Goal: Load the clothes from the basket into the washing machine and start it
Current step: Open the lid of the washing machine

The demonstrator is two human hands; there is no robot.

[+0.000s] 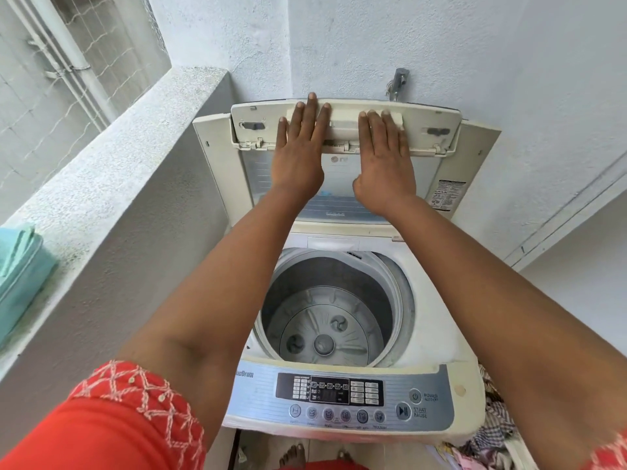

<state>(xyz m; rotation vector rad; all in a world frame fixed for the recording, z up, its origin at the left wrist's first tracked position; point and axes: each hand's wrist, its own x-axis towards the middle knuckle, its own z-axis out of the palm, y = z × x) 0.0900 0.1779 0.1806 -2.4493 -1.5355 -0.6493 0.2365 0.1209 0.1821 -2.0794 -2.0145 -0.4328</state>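
Note:
A white top-loading washing machine (437,334) stands in front of me with its folding lid (424,157) raised upright against the back wall. My left hand (300,150) and my right hand (383,157) lie flat on the lid with fingers straight, side by side, near its upper folded panel. The grey drum (325,320) below is open and holds no clothes. The control panel (339,398) with its start/pause button (403,411) faces me at the front. Crumpled clothes (492,432) show at the lower right beside the machine; the basket is mostly out of sight.
A grey parapet wall (112,184) runs along the machine's left side, with a folded teal cloth (20,266) on its ledge. A tap (398,83) sticks out of the wall behind the lid. My bare feet (295,452) stand on the floor below the panel.

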